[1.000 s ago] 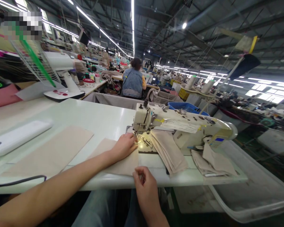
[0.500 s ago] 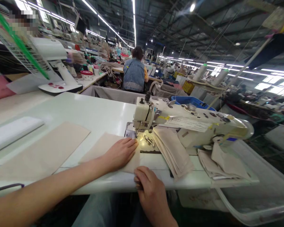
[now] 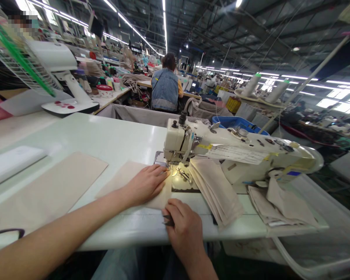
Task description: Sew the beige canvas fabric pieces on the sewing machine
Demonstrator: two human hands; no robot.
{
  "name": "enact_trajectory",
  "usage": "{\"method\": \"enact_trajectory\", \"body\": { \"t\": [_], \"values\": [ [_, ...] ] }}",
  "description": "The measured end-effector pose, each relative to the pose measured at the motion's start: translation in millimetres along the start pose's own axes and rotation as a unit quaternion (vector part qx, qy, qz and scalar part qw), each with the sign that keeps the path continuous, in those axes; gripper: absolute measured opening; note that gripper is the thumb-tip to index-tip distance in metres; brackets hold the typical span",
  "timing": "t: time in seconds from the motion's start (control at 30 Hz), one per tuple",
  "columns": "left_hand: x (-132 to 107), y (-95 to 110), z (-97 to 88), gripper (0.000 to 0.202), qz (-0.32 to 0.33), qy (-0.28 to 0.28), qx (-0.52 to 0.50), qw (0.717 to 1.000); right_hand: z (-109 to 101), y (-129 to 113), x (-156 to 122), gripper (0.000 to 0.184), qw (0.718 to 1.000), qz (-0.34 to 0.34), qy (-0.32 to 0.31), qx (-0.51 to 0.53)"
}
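Note:
My left hand (image 3: 147, 182) lies flat on a beige fabric piece (image 3: 160, 200), fingers stretched toward the needle area. The fabric's right edge runs up beside the presser foot of the sewing machine (image 3: 236, 149). Below it, my right hand (image 3: 185, 225) is closed around dark thread snips (image 3: 168, 220), whose two pointed tips stick out to the left. Its fingertips are at the fabric's near corner; whether they pinch it I cannot tell. A stack of beige pieces (image 3: 214, 190) leans to the right of the lit needle plate (image 3: 182, 179).
Another beige panel (image 3: 55, 186) lies on the white table (image 3: 116, 134) at left, near a white flat box (image 3: 14, 163). Folded fabric (image 3: 282, 202) sits at the right end above a clear plastic bin (image 3: 323, 260). A fan (image 3: 55, 54) stands at back left; a co-worker (image 3: 165, 87) sits ahead.
The fabric's right edge has shifted slightly toward the machine, both hands staying with it. My right hand has turned a little, so the snips' tips show more plainly. The camera view has shifted slightly.

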State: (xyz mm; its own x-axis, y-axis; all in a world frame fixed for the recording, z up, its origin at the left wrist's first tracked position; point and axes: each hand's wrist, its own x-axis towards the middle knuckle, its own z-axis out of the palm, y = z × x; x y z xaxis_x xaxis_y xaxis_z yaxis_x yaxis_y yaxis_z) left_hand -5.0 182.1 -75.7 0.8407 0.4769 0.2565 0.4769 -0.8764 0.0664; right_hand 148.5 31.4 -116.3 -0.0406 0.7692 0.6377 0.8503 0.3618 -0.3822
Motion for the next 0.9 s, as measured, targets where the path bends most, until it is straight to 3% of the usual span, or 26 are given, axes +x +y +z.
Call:
{"method": "enact_trajectory", "body": {
  "t": [0.37,0.9],
  "values": [
    [-0.3,-2.8,0.9,0.033,-0.001,0.008,0.008,1.0,2.3,-0.5,0.6,0.031,1.0,-0.005,0.019,-0.013],
    [-1.3,-4.4,7.2,0.031,-0.001,0.034,0.002,0.999,2.0,-0.5,0.8,0.03,0.999,-0.009,0.018,-0.026]
  ]
}}
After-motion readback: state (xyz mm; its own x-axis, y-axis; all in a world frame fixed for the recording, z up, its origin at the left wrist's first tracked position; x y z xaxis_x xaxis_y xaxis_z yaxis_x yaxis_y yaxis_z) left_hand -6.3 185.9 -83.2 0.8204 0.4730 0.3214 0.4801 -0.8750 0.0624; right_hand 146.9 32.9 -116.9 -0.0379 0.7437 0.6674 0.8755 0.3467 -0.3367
